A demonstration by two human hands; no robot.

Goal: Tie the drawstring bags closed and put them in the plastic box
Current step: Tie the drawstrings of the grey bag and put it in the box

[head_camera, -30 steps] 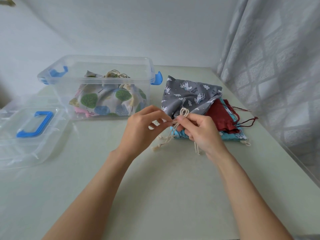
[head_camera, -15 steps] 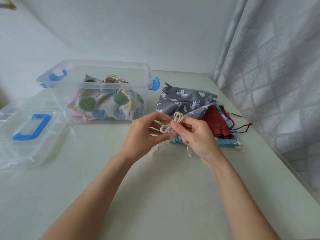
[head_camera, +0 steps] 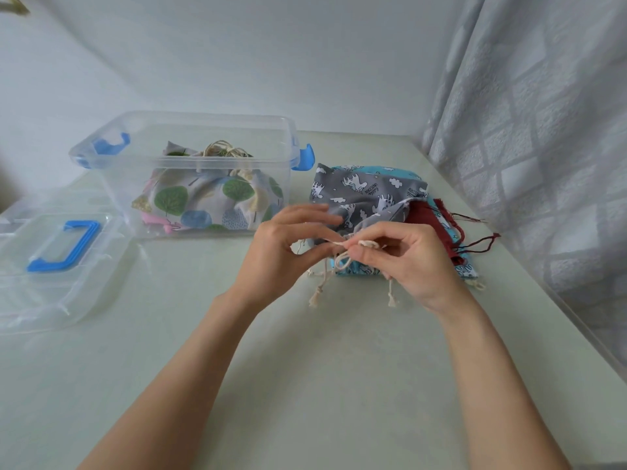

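Note:
A grey unicorn-print drawstring bag [head_camera: 364,193] lies on top of a dark red bag [head_camera: 424,215] and a turquoise bag [head_camera: 468,269]. Its cream drawstring [head_camera: 342,261] runs between my hands, knotted ends hanging to the table. My left hand [head_camera: 288,247] pinches the cord at the bag's gathered mouth. My right hand [head_camera: 403,257] pinches a loop of the same cord just beside it. The clear plastic box [head_camera: 217,162] with blue latches stands at the back left and holds a tree-print bag [head_camera: 207,198] with its cord tied.
The box's clear lid [head_camera: 51,266] with a blue handle lies flat at the left. A patterned grey curtain [head_camera: 543,130] hangs along the table's right edge. A white wall stands behind the pale green table [head_camera: 305,368].
The upright cord loops I held between both hands have been pulled down and apart; my hands have moved slightly away from each other, drawing the cord tight at the bag's mouth.

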